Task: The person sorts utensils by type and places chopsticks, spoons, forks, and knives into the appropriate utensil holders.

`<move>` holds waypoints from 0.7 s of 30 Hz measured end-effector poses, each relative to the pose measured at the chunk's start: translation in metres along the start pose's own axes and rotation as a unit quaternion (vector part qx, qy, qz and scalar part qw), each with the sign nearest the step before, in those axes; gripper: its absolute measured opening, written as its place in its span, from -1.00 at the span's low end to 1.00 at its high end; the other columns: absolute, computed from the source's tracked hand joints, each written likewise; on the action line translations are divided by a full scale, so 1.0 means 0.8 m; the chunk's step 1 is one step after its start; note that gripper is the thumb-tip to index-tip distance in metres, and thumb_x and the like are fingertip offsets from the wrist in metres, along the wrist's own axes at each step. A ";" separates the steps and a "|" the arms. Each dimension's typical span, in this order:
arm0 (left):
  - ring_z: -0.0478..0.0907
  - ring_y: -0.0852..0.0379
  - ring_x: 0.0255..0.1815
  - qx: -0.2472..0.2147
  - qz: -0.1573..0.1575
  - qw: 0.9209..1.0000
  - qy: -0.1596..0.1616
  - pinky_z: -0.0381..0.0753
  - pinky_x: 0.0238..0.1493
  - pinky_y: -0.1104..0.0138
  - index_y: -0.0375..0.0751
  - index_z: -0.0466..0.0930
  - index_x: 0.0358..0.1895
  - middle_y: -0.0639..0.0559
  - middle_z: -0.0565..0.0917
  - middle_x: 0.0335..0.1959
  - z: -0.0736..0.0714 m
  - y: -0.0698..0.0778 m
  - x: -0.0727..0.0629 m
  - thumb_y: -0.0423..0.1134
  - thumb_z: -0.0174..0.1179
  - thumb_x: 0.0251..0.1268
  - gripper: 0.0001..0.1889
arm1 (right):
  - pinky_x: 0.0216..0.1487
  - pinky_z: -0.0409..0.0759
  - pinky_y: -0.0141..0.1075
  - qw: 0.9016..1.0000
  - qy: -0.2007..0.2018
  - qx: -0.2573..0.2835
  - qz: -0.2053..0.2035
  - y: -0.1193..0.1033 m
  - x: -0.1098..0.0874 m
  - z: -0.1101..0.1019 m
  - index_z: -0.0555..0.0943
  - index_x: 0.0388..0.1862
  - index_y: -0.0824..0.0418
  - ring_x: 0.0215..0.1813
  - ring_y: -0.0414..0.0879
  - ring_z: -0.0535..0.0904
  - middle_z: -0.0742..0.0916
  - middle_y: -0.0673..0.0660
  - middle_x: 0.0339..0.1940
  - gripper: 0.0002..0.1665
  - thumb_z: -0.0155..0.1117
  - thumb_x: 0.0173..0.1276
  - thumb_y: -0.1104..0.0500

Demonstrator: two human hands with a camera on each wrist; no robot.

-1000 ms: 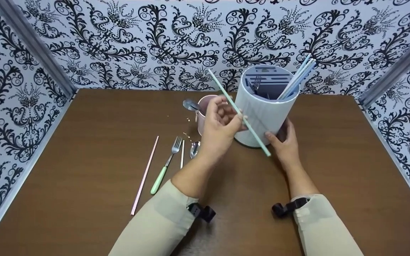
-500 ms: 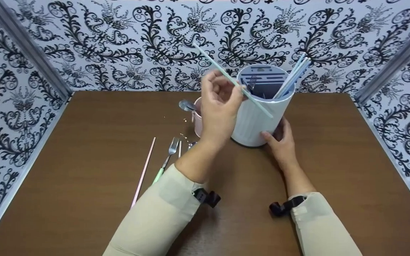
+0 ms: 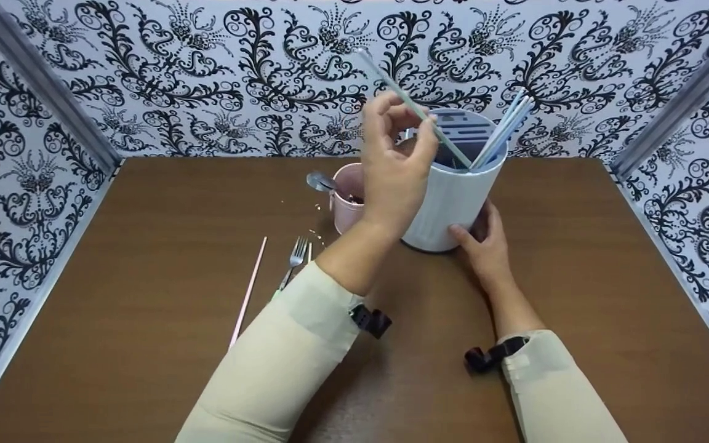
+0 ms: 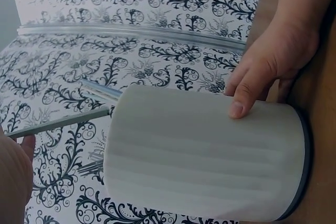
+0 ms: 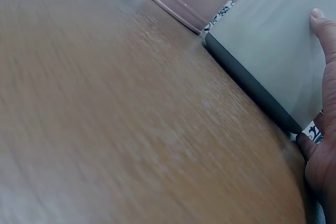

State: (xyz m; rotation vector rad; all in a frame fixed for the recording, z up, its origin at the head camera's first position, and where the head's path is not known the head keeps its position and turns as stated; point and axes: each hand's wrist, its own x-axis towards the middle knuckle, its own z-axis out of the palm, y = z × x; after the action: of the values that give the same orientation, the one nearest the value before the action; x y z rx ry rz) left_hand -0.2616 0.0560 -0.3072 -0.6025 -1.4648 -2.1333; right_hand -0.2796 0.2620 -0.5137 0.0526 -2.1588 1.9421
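Note:
My left hand [image 3: 394, 163] pinches a pale green chopstick [image 3: 413, 106] between thumb and fingers, over the white utensil holder [image 3: 453, 206]. The chopstick slants down to the right, its lower end at the holder's opening beside several pale blue and white chopsticks [image 3: 510, 126]. My right hand [image 3: 487, 246] grips the holder low on its right side, thumb in front and the other fingers mostly hidden behind. In the left wrist view, fork tines [image 4: 92, 167] stick out of the holder's mouth. Its dark base [image 5: 252, 85] meets the table in the right wrist view.
Left of the holder stands a pink cup [image 3: 347, 215] with a spoon [image 3: 320, 181] leaning over its rim. A pink chopstick [image 3: 250, 289] and a fork [image 3: 296, 255] lie on the brown table [image 3: 114, 295], partly covered by my left sleeve. Patterned walls enclose the table.
My left hand has risen and moved right with the green chopstick, bringing its lower end from in front of the holder to the opening. The right hand keeps its grip.

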 end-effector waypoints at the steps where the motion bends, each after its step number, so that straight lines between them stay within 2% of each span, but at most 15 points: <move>1: 0.62 0.00 -0.03 0.008 0.001 1.000 -0.004 0.78 0.06 0.19 -0.33 0.30 0.18 -0.25 0.58 -0.08 0.002 -0.002 0.000 -0.57 0.12 0.41 -0.64 | 0.70 0.13 0.01 1.000 0.001 0.002 -0.003 0.000 0.000 0.000 0.01 0.72 0.12 0.66 0.04 0.20 0.25 0.13 0.70 0.09 0.41 0.37 0.12; 5: 0.63 0.02 -0.02 0.043 0.002 0.999 -0.016 0.77 0.06 0.28 -0.29 0.33 0.16 -0.24 0.60 -0.08 0.009 -0.011 0.002 -0.55 0.12 0.43 -0.67 | 0.70 0.12 0.00 1.000 0.004 0.024 -0.015 0.000 0.002 0.002 0.04 0.71 0.19 0.66 0.05 0.19 0.26 0.18 0.68 0.08 0.41 0.34 0.20; 9: 0.63 0.12 -0.05 0.066 0.003 0.998 -0.023 0.78 0.02 0.30 -0.29 0.34 0.15 -0.23 0.60 -0.08 0.013 -0.020 0.005 -0.54 0.12 0.43 -0.68 | 0.71 0.10 -0.03 0.999 0.002 0.034 -0.025 0.000 0.002 0.003 0.05 0.69 0.24 0.67 0.00 0.17 0.27 0.19 0.67 0.07 0.40 0.33 0.24; 14: 0.65 0.04 -0.01 0.084 0.003 0.996 -0.033 0.76 0.04 0.35 -0.33 0.36 0.14 -0.26 0.61 -0.06 0.019 -0.027 0.010 -0.55 0.12 0.43 -0.70 | 0.70 0.12 -0.05 0.999 0.004 0.024 -0.022 0.001 0.002 0.003 0.06 0.69 0.22 0.64 -0.04 0.20 0.29 0.17 0.66 0.07 0.41 0.33 0.21; 17: 0.64 0.04 0.01 0.119 -0.003 0.992 -0.038 0.73 0.04 0.44 -0.30 0.38 0.14 -0.24 0.62 -0.05 0.024 -0.030 0.014 -0.53 0.13 0.44 -0.71 | 0.70 0.12 -0.08 1.000 0.004 0.015 -0.014 -0.003 0.000 0.003 0.05 0.70 0.21 0.65 -0.05 0.20 0.29 0.16 0.67 0.07 0.41 0.34 0.19; 21: 0.63 0.13 0.03 0.161 -0.031 0.985 -0.058 0.69 0.02 0.52 -0.23 0.39 0.14 -0.17 0.63 -0.03 0.031 -0.030 0.020 -0.51 0.13 0.46 -0.70 | 0.72 0.09 -0.06 1.000 0.001 0.006 -0.004 -0.018 -0.005 0.004 0.02 0.70 0.26 0.68 0.00 0.16 0.25 0.22 0.69 0.09 0.39 0.34 0.18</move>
State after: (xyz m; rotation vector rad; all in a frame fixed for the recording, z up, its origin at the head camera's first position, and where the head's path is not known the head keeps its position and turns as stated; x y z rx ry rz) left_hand -0.2871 0.0847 -0.3070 -0.5719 -1.8653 -1.8719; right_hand -0.2736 0.2567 -0.5008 0.0595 -2.1423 1.9500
